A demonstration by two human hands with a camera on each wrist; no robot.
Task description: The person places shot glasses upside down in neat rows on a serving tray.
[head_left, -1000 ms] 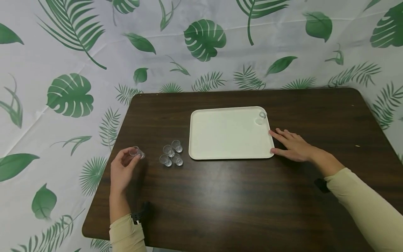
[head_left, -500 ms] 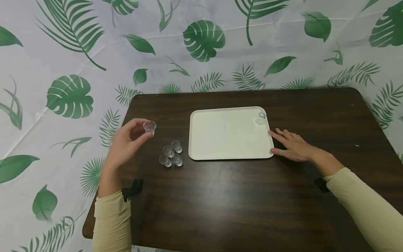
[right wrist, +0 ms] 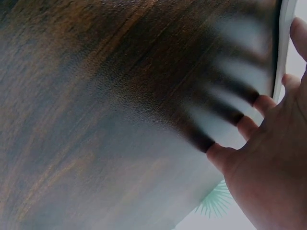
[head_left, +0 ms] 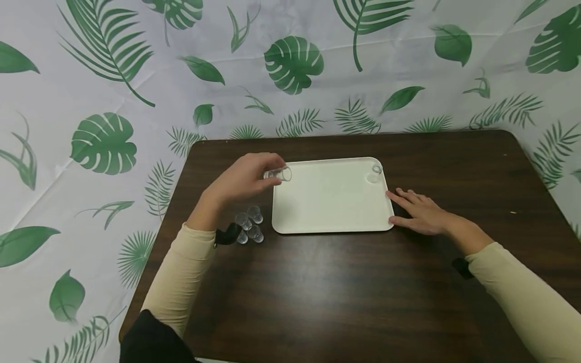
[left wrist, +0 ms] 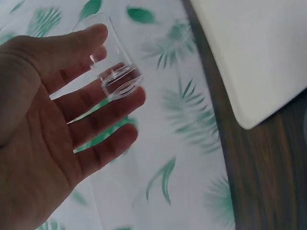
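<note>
White cloth (head_left: 41, 101) printed with green leaves: broad ones with white slits, feathery fronds, spiky fans and simple ovals, some deep green, others faded to grey-green. Dark brown table (head_left: 317, 292) with streaky wood grain; seen from the right wrist, it has amber streaks and a blue-grey sheen. Plain creamy white tray (head_left: 331, 206). The held cup (left wrist: 115, 52) in the left hand (head_left: 242, 176) is clear and colourless. The cup on the tray (head_left: 376, 169) is clear too, and the grouped cups (head_left: 256, 214) look pale grey against the brown. Both sleeves, left sleeve (head_left: 181, 272) and right sleeve (head_left: 522, 292), are plain pale yellow-beige. Wrist straps (head_left: 462, 267) are black.
</note>
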